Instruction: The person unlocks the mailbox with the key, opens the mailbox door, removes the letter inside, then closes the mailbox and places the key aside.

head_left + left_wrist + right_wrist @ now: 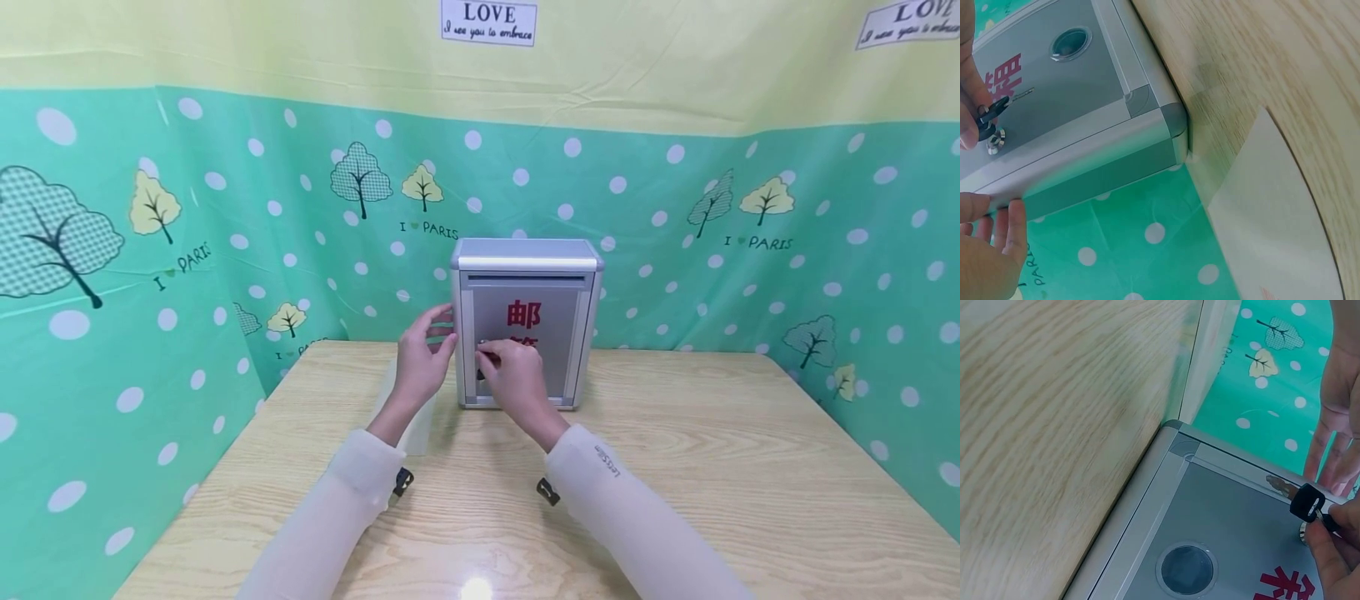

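A silver-grey metal mailbox (557, 362) with red characters and a slot near its top stands upright on the table. My right hand (517, 375) pinches a black-headed key (1329, 522) at the lock (996, 142) on the left of the front panel. A second black-headed key (1308, 503) hangs with it, its metal blade sticking out in the left wrist view. Whether the pinched key's blade sits inside the lock is hidden. My left hand (422, 358) rests its fingertips and thumb against the mailbox's left side edge, fingers loosely bent.
A pale sheet or envelope (1272, 219) lies on the wooden table (675, 467) left of the mailbox, partly behind the left forearm. A round window (1187, 570) sits low on the mailbox front. A green and yellow patterned curtain (637, 192) surrounds the table.
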A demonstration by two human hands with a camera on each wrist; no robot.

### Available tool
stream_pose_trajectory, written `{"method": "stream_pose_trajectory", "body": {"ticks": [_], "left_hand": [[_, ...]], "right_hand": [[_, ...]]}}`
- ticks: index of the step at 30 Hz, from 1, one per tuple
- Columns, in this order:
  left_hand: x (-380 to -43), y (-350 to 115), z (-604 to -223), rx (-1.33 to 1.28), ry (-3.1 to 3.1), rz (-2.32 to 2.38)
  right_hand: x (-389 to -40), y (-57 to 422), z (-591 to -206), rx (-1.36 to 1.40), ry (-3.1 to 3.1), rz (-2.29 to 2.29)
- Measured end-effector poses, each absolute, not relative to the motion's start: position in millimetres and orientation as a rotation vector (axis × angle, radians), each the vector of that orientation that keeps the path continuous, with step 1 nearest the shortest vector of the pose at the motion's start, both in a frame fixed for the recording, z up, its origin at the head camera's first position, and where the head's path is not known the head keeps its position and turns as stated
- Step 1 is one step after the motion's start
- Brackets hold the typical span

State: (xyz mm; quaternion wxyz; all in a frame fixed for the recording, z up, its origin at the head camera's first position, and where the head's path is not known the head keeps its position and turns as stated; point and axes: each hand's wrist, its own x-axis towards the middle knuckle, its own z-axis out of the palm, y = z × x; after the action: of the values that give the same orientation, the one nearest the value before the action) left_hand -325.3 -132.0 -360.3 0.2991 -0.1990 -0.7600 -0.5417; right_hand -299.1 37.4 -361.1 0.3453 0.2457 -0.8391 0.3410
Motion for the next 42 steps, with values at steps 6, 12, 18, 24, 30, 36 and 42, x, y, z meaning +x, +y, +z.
{"method": "stream_pose_trajectory", "body": {"ticks": [6, 12, 18, 24, 30, 36, 42], "left_hand": [[-326, -132, -362, -0.537, -2.005, -1.441], [-328, -132, -363, -0.550, -1.990, -1.437], [-327, -131, -362, -0.547, -1.993, -1.438], [-327, -131, -362, -0.531, -2.010, -1.425], [-327, -132, -362, -0.513, -2.023, -1.419], [-326, -132, -362, -0.503, -2.030, -1.418], [-327, -132, -362, -0.521, -2.013, -1.436]], "right_hand": [[-298, 34, -362, 0.619, -2.179, 0.895], [-297, 31, -369, 0.624, -2.154, 0.846], [-295, 28, -373, 0.632, -2.154, 0.758], [-293, 27, -372, 0.669, -2.165, 0.642], [-293, 26, -370, 0.704, -2.176, 0.525], [-294, 24, -369, 0.698, -2.211, 0.379], [-294, 23, -369, 0.701, -2.212, 0.309]]}}
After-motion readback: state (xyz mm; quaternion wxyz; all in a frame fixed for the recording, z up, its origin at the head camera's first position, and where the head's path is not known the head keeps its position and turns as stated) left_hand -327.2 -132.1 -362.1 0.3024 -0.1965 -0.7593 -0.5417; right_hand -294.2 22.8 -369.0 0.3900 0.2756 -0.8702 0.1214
